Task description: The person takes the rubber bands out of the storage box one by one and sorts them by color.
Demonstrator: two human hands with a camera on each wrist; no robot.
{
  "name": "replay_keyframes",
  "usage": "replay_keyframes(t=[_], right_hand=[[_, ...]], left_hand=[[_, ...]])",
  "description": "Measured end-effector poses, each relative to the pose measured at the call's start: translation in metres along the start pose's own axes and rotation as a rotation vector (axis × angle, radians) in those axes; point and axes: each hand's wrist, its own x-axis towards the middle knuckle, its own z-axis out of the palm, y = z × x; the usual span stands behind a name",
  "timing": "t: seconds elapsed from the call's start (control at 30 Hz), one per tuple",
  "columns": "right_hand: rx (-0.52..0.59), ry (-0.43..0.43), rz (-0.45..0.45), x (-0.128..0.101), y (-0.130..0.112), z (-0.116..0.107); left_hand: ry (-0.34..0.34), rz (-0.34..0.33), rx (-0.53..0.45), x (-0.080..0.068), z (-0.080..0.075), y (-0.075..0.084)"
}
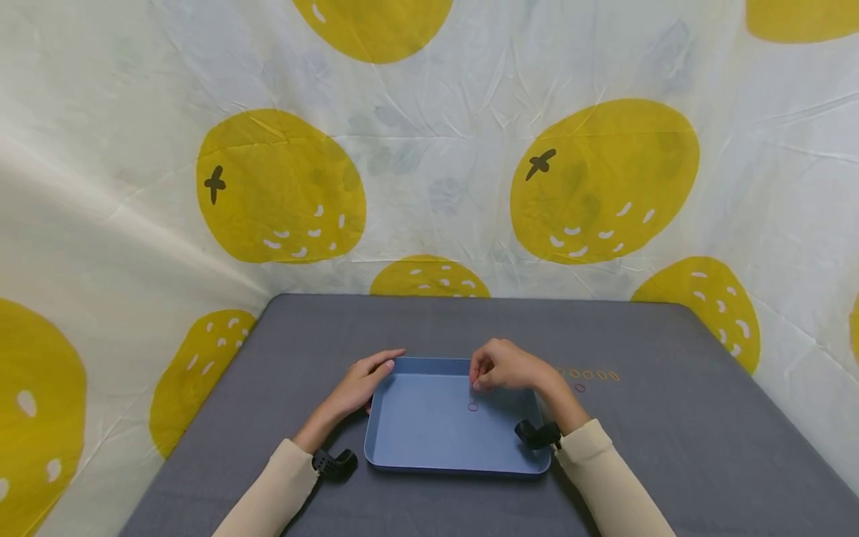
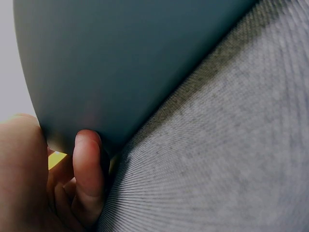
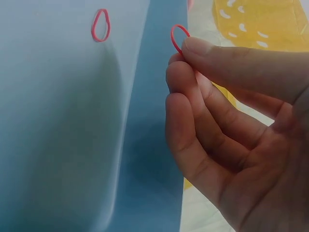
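Note:
My right hand (image 1: 503, 365) is over the far right part of a blue tray (image 1: 436, 440). In the right wrist view, its thumb and forefinger pinch a small red rubber band (image 3: 173, 38), with the other fingers curled beneath. Another red rubber band (image 3: 92, 33) lies flat on the tray floor, close to the far wall. At the tray's far left corner, my left hand (image 1: 362, 384) holds the rim. The left wrist view shows a fingertip (image 2: 88, 145) of that hand against the tray's outer wall.
To the right of the tray, several orange rubber bands (image 1: 588, 371) lie in a row on the grey tablecloth (image 1: 671, 447). One red rubber band (image 1: 580, 383) sits just in front of them. A white curtain (image 1: 436, 171) with yellow fruit prints hangs behind the table.

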Motion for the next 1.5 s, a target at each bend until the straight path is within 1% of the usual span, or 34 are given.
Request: replay_keyframes(t=[0.13,0.23,0.43,0.67,1.0,1.23,1.37,1.5], right_hand=[[-0.005,0.006,-0.008,-0.001,0.000,-0.002],[-0.004,0.008,0.002,-0.002,-0.002,-0.002],[0.008,0.012,-0.005,-0.005,-0.005,-0.004],[-0.010,0.024,-0.009,-0.011,-0.006,-0.010],[-0.042,0.070,-0.022,-0.030,-0.002,-0.023],[-0.050,0.100,0.024,-0.043,0.005,-0.030],[-0.066,0.121,0.030,-0.054,0.008,-0.038],[-0.057,0.134,0.060,-0.065,0.012,-0.047]], left_hand=[[0.006,0.009,-0.009,0.001,0.001,0.000],[0.007,0.003,-0.010,0.000,0.001,-0.001],[-0.003,0.002,-0.015,-0.001,0.001,-0.002],[-0.004,0.008,-0.011,-0.001,0.001,-0.003],[-0.009,0.016,-0.025,-0.002,0.002,-0.002],[-0.008,0.007,-0.014,-0.002,0.002,-0.001],[-0.007,-0.003,-0.015,-0.002,0.003,-0.001],[0.002,0.000,-0.017,-0.002,0.003,-0.001]])
